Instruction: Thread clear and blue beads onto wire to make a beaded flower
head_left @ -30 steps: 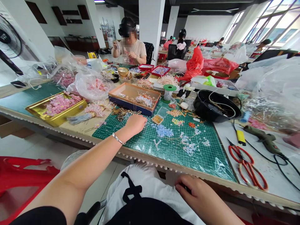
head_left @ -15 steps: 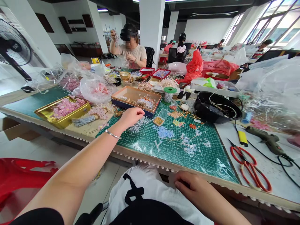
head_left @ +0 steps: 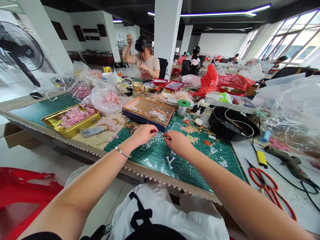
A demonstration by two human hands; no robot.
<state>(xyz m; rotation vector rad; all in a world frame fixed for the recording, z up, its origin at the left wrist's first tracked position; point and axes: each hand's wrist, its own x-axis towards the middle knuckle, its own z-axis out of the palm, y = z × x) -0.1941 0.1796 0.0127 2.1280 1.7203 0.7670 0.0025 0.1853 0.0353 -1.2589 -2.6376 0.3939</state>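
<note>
My left hand [head_left: 144,135], a silver bangle at its wrist, is over the green cutting mat [head_left: 150,159] with thumb and fingers pinched together. Facing it from the right is my right hand [head_left: 177,142], also pinched, a small gap apart. Whatever the fingertips hold is too small to make out. Clear beads [head_left: 149,142] lie scattered on the mat below and between the hands. Just beyond stands an open box [head_left: 132,116] holding thin wire stems and pale beaded pieces. A small white branched piece [head_left: 171,162] lies near the mat's front. My right forearm hides part of the mat.
On the left sit a gold tin [head_left: 72,129] of pink flowers and a bundle of wire stems [head_left: 93,131]. Rightward are a black bowl [head_left: 225,131], red-handled scissors [head_left: 267,185] and a glue gun [head_left: 290,163]. A green spool [head_left: 183,104] stands behind. Across the table a person [head_left: 147,63] works.
My right hand has risen from my lap to the mat, beside my left hand. The left hand stays pinched near the box. The view has tilted up slightly.
</note>
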